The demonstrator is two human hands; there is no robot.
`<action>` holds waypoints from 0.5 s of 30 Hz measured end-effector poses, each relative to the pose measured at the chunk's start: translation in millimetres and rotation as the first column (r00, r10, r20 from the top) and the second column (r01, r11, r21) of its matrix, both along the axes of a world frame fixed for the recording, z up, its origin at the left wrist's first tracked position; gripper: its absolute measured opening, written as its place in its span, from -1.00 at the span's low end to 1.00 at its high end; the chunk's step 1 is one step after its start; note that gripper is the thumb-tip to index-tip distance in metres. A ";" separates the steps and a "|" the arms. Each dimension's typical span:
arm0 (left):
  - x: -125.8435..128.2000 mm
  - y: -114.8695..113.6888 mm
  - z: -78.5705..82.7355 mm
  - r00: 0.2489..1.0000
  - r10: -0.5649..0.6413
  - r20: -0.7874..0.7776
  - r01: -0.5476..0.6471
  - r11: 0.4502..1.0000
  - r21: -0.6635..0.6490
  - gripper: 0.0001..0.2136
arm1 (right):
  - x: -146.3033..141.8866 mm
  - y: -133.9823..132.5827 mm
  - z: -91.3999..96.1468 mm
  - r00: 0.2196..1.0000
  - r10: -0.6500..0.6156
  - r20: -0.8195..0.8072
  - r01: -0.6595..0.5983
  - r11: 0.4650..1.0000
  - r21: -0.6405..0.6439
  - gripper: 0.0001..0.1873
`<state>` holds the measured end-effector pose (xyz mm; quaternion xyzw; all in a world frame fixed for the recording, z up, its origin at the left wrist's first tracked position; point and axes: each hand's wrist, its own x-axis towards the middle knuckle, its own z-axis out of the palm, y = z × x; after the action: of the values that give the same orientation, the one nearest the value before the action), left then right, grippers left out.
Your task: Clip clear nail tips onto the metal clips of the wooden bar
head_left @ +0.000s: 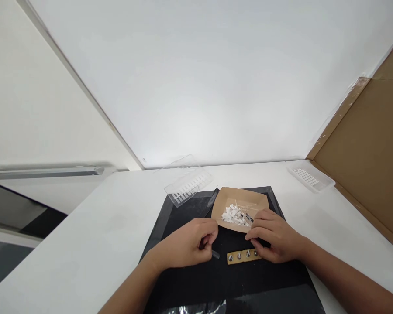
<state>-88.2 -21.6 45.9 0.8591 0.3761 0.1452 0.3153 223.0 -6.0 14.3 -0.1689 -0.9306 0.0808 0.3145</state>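
Note:
My left hand (pixel 199 244) is closed over the black mat, its thumb and forefinger pressed together. Just beside its fingertips is a small, dark, see-through piece (pixel 215 254); whether the fingers hold it I cannot tell. My right hand (pixel 275 235) has its fingers curled together at the right end of a yellowish strip (pixel 243 256), and whatever is in that pinch is hidden. Several small shiny metal pieces stand in a row on the strip, which lies flat on the mat. Behind both hands sits a brown cardboard tray (pixel 227 196) holding white scraps (pixel 234 214).
The black mat (pixel 180 222) lies on a white table (pixel 118 226). A clear plastic case (pixel 187 187) with white pieces overlaps the mat's back left corner. Another clear box (pixel 311 175) stands at the back right, near a cardboard wall (pixel 363 144). Shiny plastic (pixel 196 308) lies at the front.

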 end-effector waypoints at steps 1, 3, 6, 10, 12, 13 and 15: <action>1.4 -0.7 0.8 0.997 0.040 0.071 -0.040 0.999 -0.001 -0.79 | -2.2 -1.1 0.2 1.000 -0.013 -0.004 0.013 1.000 0.016 -0.78; 5.4 -2.3 -0.2 0.968 0.115 0.222 -0.113 0.993 -0.025 -0.81 | -7.6 -3.9 0.6 0.998 -0.035 -0.043 0.035 0.999 0.015 -0.78; 13.1 -5.3 -7.5 0.893 0.165 0.419 -0.162 0.986 -0.043 -0.80 | -16.7 -9.6 0.9 0.987 -0.087 -0.134 0.084 0.996 -0.026 -0.79; 24.3 -10.2 -16.5 0.799 0.127 0.587 -0.165 0.986 0.011 -0.76 | -26.6 -18.5 2.1 0.969 -0.184 -0.164 0.179 0.983 -0.044 -0.82; 29.3 -12.5 -17.5 0.778 0.110 0.619 -0.169 0.985 0.037 -0.77 | -30.5 -22.3 2.4 0.968 -0.200 -0.151 0.194 0.979 -0.056 -0.80; 31.3 -13.5 -17.5 0.772 0.104 0.627 -0.168 0.985 0.043 -0.77 | -32.3 -23.7 2.2 0.968 -0.201 -0.151 0.193 0.979 -0.066 -0.78; 34.7 -15.5 -17.6 0.762 0.102 0.639 -0.154 0.988 0.026 -0.76 | -35.5 -25.3 1.0 0.966 -0.196 -0.166 0.184 0.979 -0.085 -0.73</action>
<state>-53.5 -37.1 28.3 0.7431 0.2991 0.4626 0.3798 187.5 -31.3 15.3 -0.2604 -0.8758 0.0964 0.3948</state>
